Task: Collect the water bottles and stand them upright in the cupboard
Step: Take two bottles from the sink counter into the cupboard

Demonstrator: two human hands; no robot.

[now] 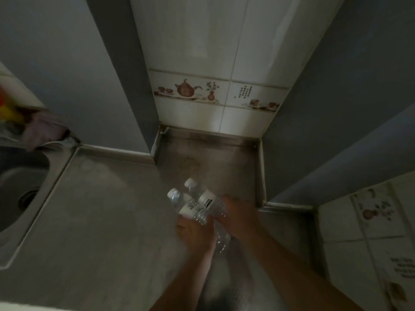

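Two clear plastic water bottles with white caps and white labels lean together over the steel countertop (101,209), caps pointing up and left. My left hand (196,234) grips the lower body of the left water bottle (183,204). My right hand (235,215) wraps around the right water bottle (202,196). A further clear bottle body (222,239) shows between my wrists; what holds it is hidden. No cupboard interior is in view.
A steel sink (24,187) lies at the left, with a pinkish cloth (42,131) and a red-yellow object beyond it. Grey panels flank a tiled wall (215,93) with a teapot border. More tiles rise at the right (368,232).
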